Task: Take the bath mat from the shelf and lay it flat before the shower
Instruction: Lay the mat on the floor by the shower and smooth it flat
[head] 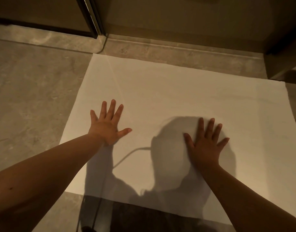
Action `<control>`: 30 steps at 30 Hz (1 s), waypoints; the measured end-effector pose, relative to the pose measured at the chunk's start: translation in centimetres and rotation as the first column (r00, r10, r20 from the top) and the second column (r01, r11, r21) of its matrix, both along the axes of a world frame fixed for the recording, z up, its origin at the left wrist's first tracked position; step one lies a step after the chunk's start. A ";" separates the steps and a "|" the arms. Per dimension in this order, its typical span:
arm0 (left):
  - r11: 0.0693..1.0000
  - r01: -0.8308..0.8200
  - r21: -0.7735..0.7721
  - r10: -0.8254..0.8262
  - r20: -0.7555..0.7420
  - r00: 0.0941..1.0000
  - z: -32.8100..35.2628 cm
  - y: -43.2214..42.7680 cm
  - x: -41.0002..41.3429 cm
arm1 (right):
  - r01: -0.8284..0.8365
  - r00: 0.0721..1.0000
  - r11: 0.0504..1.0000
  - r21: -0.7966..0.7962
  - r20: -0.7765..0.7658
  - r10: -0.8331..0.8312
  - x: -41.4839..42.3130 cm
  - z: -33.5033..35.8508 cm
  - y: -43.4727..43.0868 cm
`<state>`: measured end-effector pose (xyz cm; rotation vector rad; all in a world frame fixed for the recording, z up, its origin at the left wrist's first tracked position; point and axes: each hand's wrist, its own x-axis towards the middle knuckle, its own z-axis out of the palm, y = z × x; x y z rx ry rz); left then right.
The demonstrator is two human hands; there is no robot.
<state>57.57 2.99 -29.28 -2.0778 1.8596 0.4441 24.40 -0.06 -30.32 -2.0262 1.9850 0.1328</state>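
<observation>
The white bath mat (169, 91) lies spread out on the stone floor, its far edge along the raised shower threshold (177, 52). My left hand (107, 126) rests palm down on the mat's left part, fingers spread. My right hand (205, 144) presses flat on the mat right of centre, fingers apart, inside the shadow of my head. Neither hand grips anything. The mat's near edge crosses the bottom of the view.
A dark-framed glass shower door (92, 17) stands at the top left of centre. A wall or cabinet corner (284, 64) juts in at the right, touching the mat's far right corner. Grey stone floor (30, 97) lies to the left.
</observation>
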 end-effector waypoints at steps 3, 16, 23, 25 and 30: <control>0.975 0.142 -0.171 -0.155 -0.068 0.986 0.5 0.2 -1.1 | -0.063 0.995 0.995 -0.082 0.066 0.068 0.2 0.4 -0.1; 0.938 0.307 -0.161 -0.313 -0.014 0.950 -1.5 -0.8 -5.4 | -0.163 0.986 0.987 -0.010 -0.021 0.163 -1.5 0.1 -3.4; 0.941 0.297 -0.165 -0.302 -0.007 0.953 -1.3 -0.5 -5.2 | -0.169 0.985 0.985 -0.030 -0.040 0.167 -1.1 -0.4 -3.6; 0.941 0.300 -0.156 -0.303 0.002 0.953 -1.2 -0.5 -5.2 | -0.169 0.985 0.985 -0.029 -0.036 0.168 -1.1 -0.5 -3.6; 0.942 0.299 -0.152 -0.302 0.007 0.953 -1.1 -0.7 -5.2 | -0.175 0.984 0.984 -0.027 -0.024 0.174 -1.1 -0.2 -3.8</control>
